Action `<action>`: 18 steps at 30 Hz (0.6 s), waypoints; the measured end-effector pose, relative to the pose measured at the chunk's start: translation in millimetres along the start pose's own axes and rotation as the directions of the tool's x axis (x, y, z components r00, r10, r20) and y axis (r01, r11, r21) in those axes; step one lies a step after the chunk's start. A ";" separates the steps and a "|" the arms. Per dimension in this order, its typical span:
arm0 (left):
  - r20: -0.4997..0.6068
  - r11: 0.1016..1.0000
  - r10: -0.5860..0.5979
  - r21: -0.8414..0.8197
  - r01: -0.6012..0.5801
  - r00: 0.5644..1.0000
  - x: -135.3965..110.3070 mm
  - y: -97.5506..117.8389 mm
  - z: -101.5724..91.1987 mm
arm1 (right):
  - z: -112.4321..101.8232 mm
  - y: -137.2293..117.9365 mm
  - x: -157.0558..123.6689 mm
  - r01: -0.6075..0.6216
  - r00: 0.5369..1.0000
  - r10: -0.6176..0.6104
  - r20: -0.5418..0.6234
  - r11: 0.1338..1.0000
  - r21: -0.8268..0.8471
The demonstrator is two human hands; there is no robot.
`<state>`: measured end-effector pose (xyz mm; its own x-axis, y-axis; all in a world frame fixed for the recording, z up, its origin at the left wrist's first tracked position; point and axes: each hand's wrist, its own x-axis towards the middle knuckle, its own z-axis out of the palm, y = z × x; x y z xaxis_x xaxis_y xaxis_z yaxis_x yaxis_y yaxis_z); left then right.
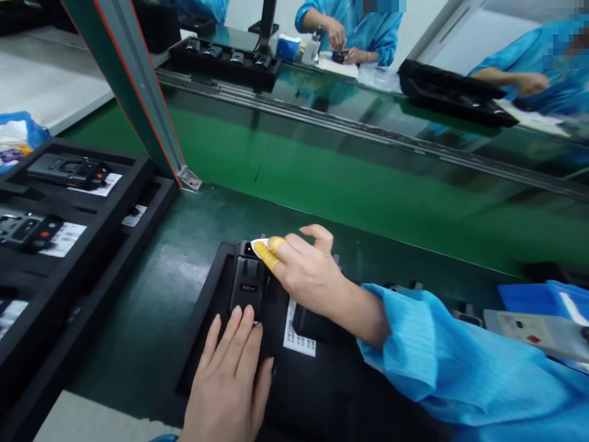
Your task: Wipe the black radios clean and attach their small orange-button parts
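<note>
1. Green conveyor belt (pixel 322 178) runs across the station. A slanted metal post (pixel 133 92) is footed at its near edge. Across it, co-workers in blue gowns (pixel 354 31) work at their own black trays.
2. A black foam tray (pixel 202 319) lies on the near bench edge, directly in front of the person. A black device (pixel 248 285) with a pale brand mark on its face is seated in the tray, at its far left end.
3. The left hand (pixel 230 374) lies flat with the fingers extended. Its fingertips rest on the near end of the device and grasp nothing.
4. The right hand (pixel 308 270) wears yellow finger cots (pixel 267 252). Thumb and forefinger are pinched on a small white tab (pixel 254 243) at the far end of the device. Whether the tab is film or cloth cannot be told.
5. A white barcode label (pixel 297 331) lies in the tray just beside the device, partly under the right wrist.
6. To the left, stacked trays (pixel 115 202) hold similar devices (pixel 69 172), each with a label.
7. Handling, as a judgement:
   - The device looks rigid, light and smooth-cased, so it could slip under bare fingers. Its long side edges appear the soundest hold, clear of the face.
   - The tab looks thin and limp, best taken at a corner.
</note>
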<state>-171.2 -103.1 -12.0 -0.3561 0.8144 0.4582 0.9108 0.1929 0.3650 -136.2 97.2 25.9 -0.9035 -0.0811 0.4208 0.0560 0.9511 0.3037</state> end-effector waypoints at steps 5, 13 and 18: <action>0.008 1.000 0.005 -0.020 -0.005 1.000 -0.2 -0.3 -0.2 | -9.6 9.1 -9.0 -0.057 0.998 0.057 -0.010 0.996 -0.067; 0.025 1.000 0.029 -0.012 -0.029 0.999 0.0 -1.6 -0.8 | 0.0 -11.0 8.8 0.037 0.996 -0.035 -0.084 0.999 0.021; 0.021 1.000 0.017 -0.015 -0.016 1.000 0.1 0.3 -0.6 | -5.0 0.9 -4.6 0.049 0.998 -0.048 -0.050 0.999 0.005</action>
<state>-171.1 -103.3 -11.4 -0.3366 0.8286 0.4473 0.9131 0.1712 0.3700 -129.9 96.9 28.6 -0.8826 -0.1418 0.4482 0.0097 0.9477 0.3190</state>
